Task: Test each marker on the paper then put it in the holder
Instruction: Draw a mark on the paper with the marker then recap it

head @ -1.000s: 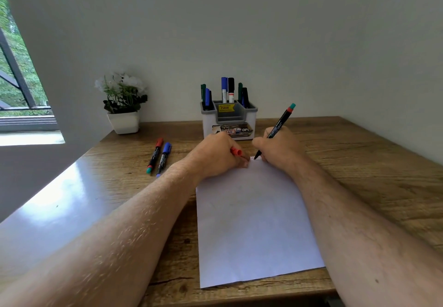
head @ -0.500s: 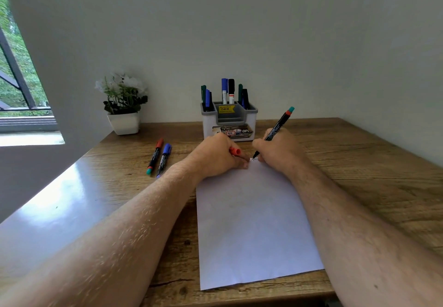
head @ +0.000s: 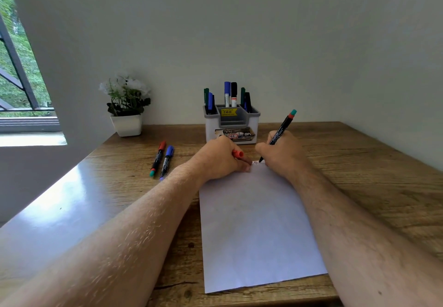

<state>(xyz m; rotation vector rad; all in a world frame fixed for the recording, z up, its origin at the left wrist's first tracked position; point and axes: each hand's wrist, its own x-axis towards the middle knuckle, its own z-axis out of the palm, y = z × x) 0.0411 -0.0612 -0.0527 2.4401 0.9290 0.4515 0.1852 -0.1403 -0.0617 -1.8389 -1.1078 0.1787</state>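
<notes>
From the head camera, the right hand [head: 281, 154] grips a black marker [head: 279, 134] with a red-and-teal end, its tip touching the far edge of the white paper [head: 256, 225] beside a small red mark [head: 255, 162]. The left hand [head: 219, 158] holds a red cap [head: 237, 154] in curled fingers and rests on the sheet. Just beyond stands the marker holder [head: 232, 126], several markers upright inside. A red-capped marker [head: 157, 158] and a blue-capped marker [head: 166, 162] lie side by side on the wooden table [head: 371, 186], near a potted plant [head: 126, 107].

Holder [head: 232, 124] labels — yellow tag "49.00", front sticker "42" and "OP"
</notes>
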